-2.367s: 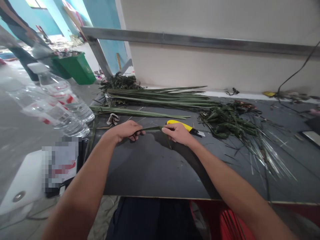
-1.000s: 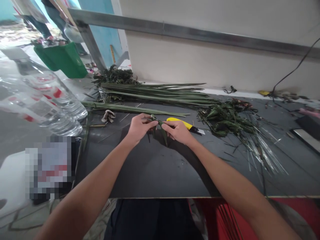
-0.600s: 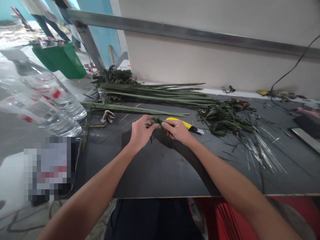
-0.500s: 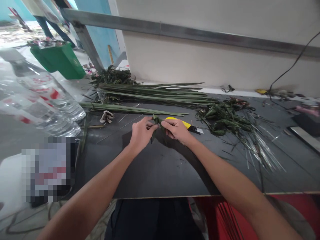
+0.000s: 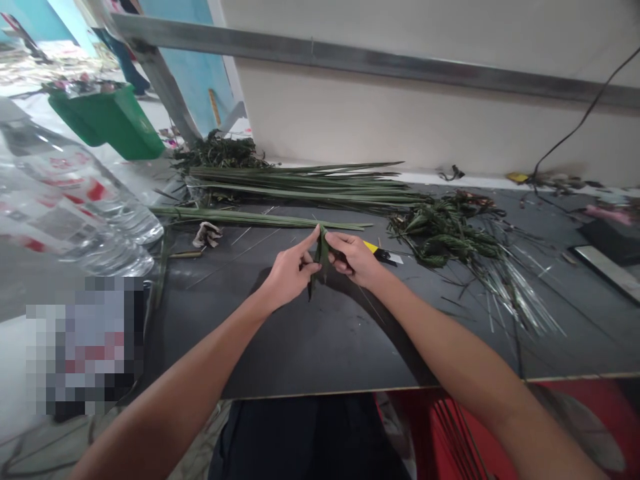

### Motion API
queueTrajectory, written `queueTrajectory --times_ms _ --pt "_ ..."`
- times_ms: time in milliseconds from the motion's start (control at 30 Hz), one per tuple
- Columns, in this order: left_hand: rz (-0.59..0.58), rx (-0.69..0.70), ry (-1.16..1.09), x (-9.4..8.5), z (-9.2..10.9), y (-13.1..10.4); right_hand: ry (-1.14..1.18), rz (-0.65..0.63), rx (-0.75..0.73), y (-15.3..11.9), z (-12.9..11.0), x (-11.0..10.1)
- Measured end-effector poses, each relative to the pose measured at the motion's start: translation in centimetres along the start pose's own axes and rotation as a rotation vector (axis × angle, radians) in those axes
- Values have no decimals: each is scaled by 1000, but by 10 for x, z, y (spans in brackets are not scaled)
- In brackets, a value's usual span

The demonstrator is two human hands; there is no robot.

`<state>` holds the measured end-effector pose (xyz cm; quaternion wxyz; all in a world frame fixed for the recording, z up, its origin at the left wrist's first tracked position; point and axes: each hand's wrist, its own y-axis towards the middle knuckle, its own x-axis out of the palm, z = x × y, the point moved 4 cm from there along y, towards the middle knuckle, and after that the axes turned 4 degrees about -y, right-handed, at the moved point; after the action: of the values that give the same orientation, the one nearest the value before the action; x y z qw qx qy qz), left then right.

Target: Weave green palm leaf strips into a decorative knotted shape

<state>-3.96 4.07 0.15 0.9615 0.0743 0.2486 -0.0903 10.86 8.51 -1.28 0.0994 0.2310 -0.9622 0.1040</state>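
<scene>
A folded green leaf strip (image 5: 322, 250) is held between my two hands above the dark table (image 5: 320, 360). My left hand (image 5: 295, 269) grips its left side, with the index finger stretched up along it to the tip. My right hand (image 5: 353, 257) pinches the strip from the right with thumb and fingers. A yellow and black utility knife (image 5: 384, 254) lies just behind my right hand, partly covered by it, its blade showing. Long green leaf strips (image 5: 300, 187) lie in a bundle behind my hands. To the right sits a pile of woven green leaf pieces (image 5: 445, 227) with thin clear stems.
Water bottles (image 5: 95, 180) stand at the left, near a blurred-out object (image 5: 95, 347). Behind them is a green bin (image 5: 110, 120). A metal rail (image 5: 350, 60) runs along the wall. A black cable (image 5: 575, 127) hangs at the right. A crumpled scrap (image 5: 207, 235) lies left of my hands.
My left index finger has straightened upward along the leaf strip, which now stands more upright between my hands. The view has shifted slightly, so the surroundings appear further left.
</scene>
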Motion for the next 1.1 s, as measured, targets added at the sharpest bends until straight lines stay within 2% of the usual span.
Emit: queueTrajectory --times_ms 167,333,467,633,1100 --pt "-72 -24 -91 2 3 -2 49 -4 23 -2 0 1" --pt "-84 -11 -141 3 1 -3 56 -10 42 -2 -1 1" --pt "-121 -85 -254 5 -2 -5 70 -15 36 -2 0 3" --pt "-140 -97 -245 4 3 -6 92 -2 38 -1 2 3" --pt "-14 -118 -240 -2 2 -3 96 36 58 0 2 0"
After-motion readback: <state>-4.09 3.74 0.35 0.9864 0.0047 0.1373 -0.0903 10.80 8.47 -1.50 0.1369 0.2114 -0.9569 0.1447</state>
